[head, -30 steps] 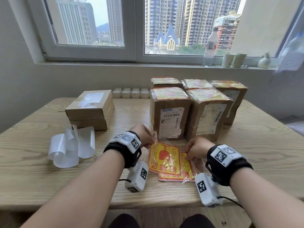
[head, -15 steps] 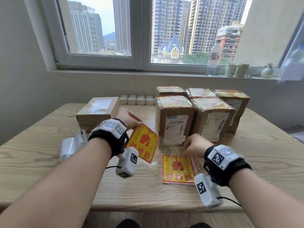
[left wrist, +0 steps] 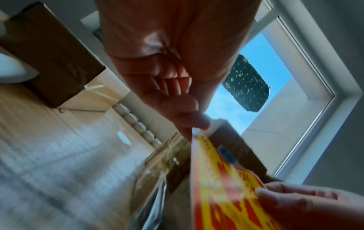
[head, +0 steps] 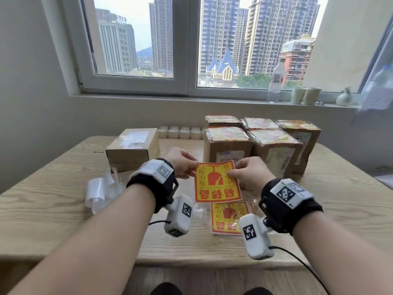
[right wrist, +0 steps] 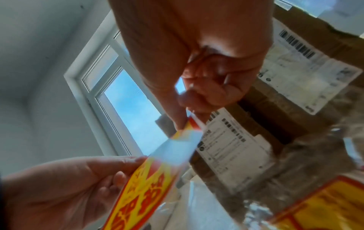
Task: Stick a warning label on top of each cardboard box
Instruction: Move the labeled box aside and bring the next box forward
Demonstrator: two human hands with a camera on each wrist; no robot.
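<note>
I hold a red-and-yellow warning label [head: 217, 183] in the air over the table, between both hands. My left hand [head: 182, 163] pinches its left top corner [left wrist: 197, 132]. My right hand [head: 247, 174] pinches its right edge, and in the right wrist view the label [right wrist: 141, 183] shows a pale corner lifting near those fingertips [right wrist: 183, 123]. More labels [head: 228, 218] lie in a clear bag on the table below. A low cardboard box [head: 133, 146] at the left has a bare top. Several upright boxes [head: 227, 145] at the right carry labels on top.
Curled white backing strips [head: 100, 189] lie on the wooden table [head: 53, 205] at the left. A row of small white bottles [head: 180, 132] lines the far edge. A water bottle [head: 275, 81], cups and a small vase stand on the windowsill.
My left hand brought the lifted label back to the middle, and my right hand left the bag on the table and took hold of the label's right edge.
</note>
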